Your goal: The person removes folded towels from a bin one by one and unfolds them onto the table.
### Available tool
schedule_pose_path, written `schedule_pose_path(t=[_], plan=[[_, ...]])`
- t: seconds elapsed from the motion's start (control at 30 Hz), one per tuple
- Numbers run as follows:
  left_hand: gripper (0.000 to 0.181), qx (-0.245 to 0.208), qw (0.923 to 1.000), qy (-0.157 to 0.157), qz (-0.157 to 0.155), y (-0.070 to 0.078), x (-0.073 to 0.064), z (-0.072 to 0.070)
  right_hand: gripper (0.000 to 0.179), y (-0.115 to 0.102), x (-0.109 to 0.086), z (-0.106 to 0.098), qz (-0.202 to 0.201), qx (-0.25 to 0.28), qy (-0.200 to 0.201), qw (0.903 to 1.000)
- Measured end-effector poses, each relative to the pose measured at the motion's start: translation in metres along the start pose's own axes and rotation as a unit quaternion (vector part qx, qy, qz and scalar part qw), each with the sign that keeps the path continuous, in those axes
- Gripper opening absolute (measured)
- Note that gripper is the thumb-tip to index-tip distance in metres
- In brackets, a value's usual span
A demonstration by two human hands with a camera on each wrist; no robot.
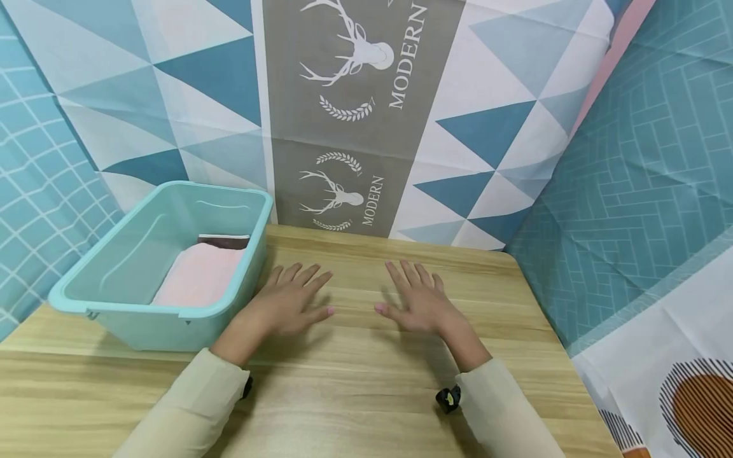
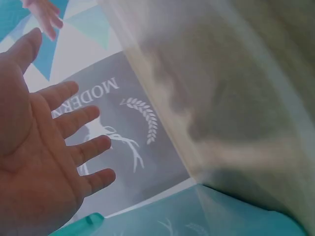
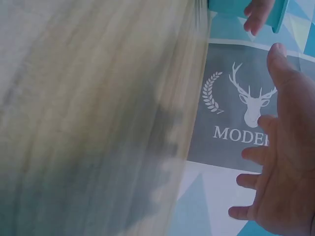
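My left hand [image 1: 286,301] hovers palm down over the wooden table [image 1: 355,381], fingers spread and holding nothing. It is just right of a teal plastic bin [image 1: 160,329]. Inside the bin lie a folded pale pink cloth [image 1: 197,277] and a dark flat item with a white edge [image 1: 224,242], whose kind I cannot tell. Over the table's right half, my right hand [image 1: 420,305] is likewise spread, with nothing in its fingers. Each wrist view shows that hand's palm and separated fingers, the left [image 2: 39,147] and the right [image 3: 290,152], with shadows on the wood.
A patterned cloth [image 1: 338,127] with deer heads and triangles hangs behind the table. Teal tile-print sheets [image 1: 635,159] cover the sides. At the lower right hangs a white cloth with a brown circle [image 1: 707,407]. A small black device [image 1: 448,399] sits at the right wrist.
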State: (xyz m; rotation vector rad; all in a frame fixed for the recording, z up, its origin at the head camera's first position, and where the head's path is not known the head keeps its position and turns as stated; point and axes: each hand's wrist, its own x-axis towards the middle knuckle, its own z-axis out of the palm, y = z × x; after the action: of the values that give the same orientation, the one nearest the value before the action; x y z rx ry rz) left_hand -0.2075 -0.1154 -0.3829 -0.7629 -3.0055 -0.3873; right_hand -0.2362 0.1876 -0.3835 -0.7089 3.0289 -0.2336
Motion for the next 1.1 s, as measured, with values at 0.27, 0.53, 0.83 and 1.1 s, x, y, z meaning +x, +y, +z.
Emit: schedule_pose_path(t=[0.27, 0.53, 0.83, 1.1], plan=[[0.075, 0.027, 0.9992, 0.007, 0.029, 0.015, 0.012, -0.016, 0.09, -0.002, 0.013, -0.012, -0.028, -0.007, 0.033, 0.999], [0.075, 0.047, 0.997, 0.022, 0.058, 0.035, 0.018, -0.043, 0.09, -0.005, 0.025, -0.029, -0.04, -0.013, 0.026, 0.9988], [0.077, 0.071, 0.9954, 0.043, 0.049, 0.041, 0.015, -0.074, 0.089, -0.013, 0.042, -0.041, -0.045, -0.035, 0.015, 0.9983], [0.079, 0.082, 0.9954, 0.035, 0.035, 0.034, 0.01, -0.094, 0.089, -0.027, 0.058, -0.049, -0.054, -0.057, 0.007, 0.9969]])
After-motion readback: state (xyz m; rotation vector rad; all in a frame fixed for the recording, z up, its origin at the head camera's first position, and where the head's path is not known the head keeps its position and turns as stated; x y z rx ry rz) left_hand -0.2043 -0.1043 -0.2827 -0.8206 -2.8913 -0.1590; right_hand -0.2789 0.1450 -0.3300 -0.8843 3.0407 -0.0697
